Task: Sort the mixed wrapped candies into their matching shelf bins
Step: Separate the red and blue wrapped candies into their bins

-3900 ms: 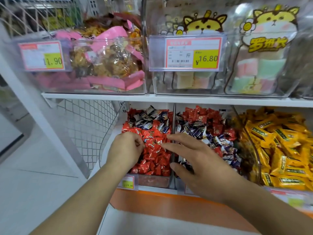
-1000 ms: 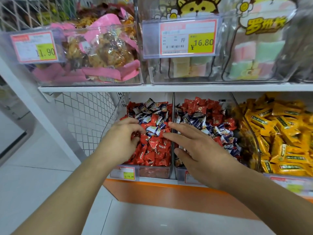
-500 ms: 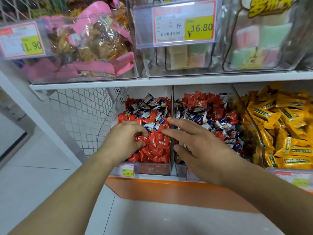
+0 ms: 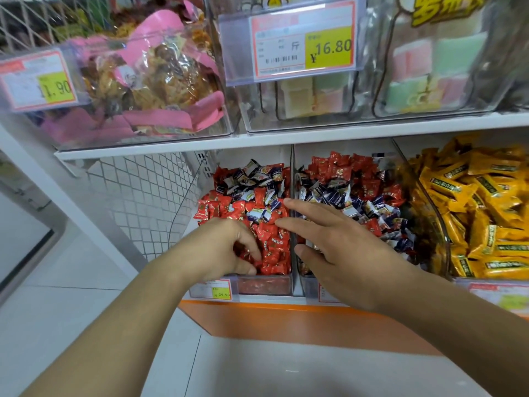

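Observation:
Two clear bins stand side by side on the lower shelf. The left bin (image 4: 264,283) holds mostly red wrapped candies (image 4: 274,239) with dark blue and white candies (image 4: 257,174) mixed in at the back. The right bin (image 4: 309,286) holds blue and white candies (image 4: 340,197) mixed with red ones (image 4: 332,164). My left hand (image 4: 220,247) lies in the front of the left bin, its fingers curled round red candies. My right hand (image 4: 335,242) reaches over the divider between the bins, fingers straight, fingertips on the candies of the left bin.
A bin of yellow wrapped candies (image 4: 486,207) stands to the right. Above, the upper shelf (image 4: 286,136) carries clear bins with pink snack bags (image 4: 148,81) and pastel sweets (image 4: 415,67). A wire mesh panel (image 4: 143,202) closes the shelf's left side. An orange ledge (image 4: 286,319) runs below.
My left hand has drawn back toward the front of the left bin and curled on red candies. The right hand has stayed over the divider. The view has tilted slightly upward.

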Available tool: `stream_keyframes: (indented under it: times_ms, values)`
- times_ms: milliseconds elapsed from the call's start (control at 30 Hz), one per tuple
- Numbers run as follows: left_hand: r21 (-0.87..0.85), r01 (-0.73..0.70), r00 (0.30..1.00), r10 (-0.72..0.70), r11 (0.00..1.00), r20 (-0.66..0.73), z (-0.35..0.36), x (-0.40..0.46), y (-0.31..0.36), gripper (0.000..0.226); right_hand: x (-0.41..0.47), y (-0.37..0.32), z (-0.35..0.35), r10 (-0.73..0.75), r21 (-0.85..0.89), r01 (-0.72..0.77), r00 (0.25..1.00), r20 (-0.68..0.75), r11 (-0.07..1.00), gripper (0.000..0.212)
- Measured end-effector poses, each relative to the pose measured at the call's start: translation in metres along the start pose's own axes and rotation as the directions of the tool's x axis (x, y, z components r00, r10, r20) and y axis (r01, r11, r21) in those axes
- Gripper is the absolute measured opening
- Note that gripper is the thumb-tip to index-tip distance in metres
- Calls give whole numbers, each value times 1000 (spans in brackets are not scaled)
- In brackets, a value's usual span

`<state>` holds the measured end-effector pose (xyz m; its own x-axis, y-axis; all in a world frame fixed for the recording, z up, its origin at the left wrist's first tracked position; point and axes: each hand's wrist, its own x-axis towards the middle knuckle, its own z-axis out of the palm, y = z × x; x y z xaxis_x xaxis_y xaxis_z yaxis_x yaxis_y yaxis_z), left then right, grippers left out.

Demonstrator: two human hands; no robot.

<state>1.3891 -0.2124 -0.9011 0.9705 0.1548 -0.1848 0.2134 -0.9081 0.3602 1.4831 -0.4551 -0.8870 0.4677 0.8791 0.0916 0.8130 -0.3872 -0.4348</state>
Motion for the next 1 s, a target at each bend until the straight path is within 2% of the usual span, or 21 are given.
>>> stream_keyframes:
  times_ms: [67, 200, 467, 600, 733, 800, 900, 1000]
  values:
    - [15, 64, 998, -64, 998, 27, 8, 5, -7, 32, 0, 0, 0, 1, -1, -1, 1000, 0, 1000, 49]
    - [-22, 130, 981, -132, 991, -142, 16, 14, -15, 24, -2, 0, 1, 3, 13, -3, 1000, -1, 1000, 49]
    - [6, 114, 936, -105, 993, -336, 22, 15, -17, 16, -2, 0, -1, 6, 10, -6, 1000, 13, 1000, 48]
    - [-2, 113, 925, -106, 994, -365, 20, 11, -13, 20, -1, -2, -1, 14, 24, -14, 1000, 22, 1000, 48]
    - [-40, 73, 937, -82, 997, -339, 7, 1, -3, 37, -1, -1, -1, 13, 22, -14, 1000, 22, 1000, 49]
    - [-97, 46, 946, -74, 994, -316, -1, -7, 4, 34, -2, -1, -2, 11, 22, -12, 1000, 22, 1000, 49]
    - [-234, 89, 982, -126, 968, -144, -10, -17, 12, 23, -2, -1, -1, 6, 24, -7, 1000, 20, 1000, 49]
    - [-129, 155, 988, -155, 979, 12, -7, -16, 9, 16, -2, -1, -1, 4, 19, -5, 1000, 18, 1000, 49]
